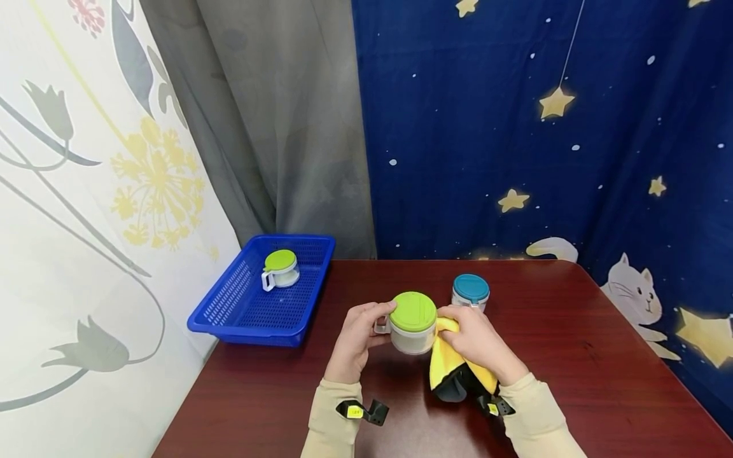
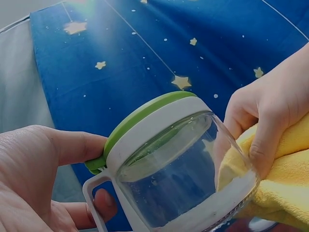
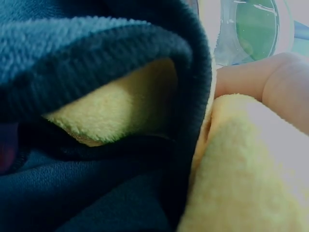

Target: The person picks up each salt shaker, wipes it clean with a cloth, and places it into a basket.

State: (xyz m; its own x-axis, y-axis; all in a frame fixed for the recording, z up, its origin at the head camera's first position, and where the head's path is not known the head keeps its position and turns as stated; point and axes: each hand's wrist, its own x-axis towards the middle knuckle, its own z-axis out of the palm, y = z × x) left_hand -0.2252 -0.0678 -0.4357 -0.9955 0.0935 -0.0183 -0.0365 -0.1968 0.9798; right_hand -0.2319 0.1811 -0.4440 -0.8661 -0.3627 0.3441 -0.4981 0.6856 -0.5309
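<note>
A: Lidded jars, count?
B: Three: two green-topped, one blue-topped. Item one, the held jar (image 1: 413, 323): right of the blue basket (image 1: 243, 332) and nearer the person, raised over the red-brown surface (image 1: 584, 331). Item two, the second green-lidded jar (image 1: 280, 268): inside the basket. Item three, the blue-lidded jar (image 1: 471, 289): on the surface, farther right of the basket.
A: Other stock?
B: Basket, one, with slotted walls. Yellow cloth (image 1: 443, 364), one, with a dark edge and blue-grey parts; right of the basket, bunched, against the held jar.
A: Appearance of the held jar?
B: Round, flat lid in bright green, with a tab above the handle; white collar beneath; clear wall; white looped handle, on the side toward the basket. Whitish near the base; contents or material, cannot tell.
A: Hands, and state of each grip?
B: Two. Left hand (image 1: 356, 336): grasping the held jar at its handle, thumb at the lid's edge. Right hand (image 1: 478, 340): grasping the yellow cloth, at the jar's side away from the basket.
</note>
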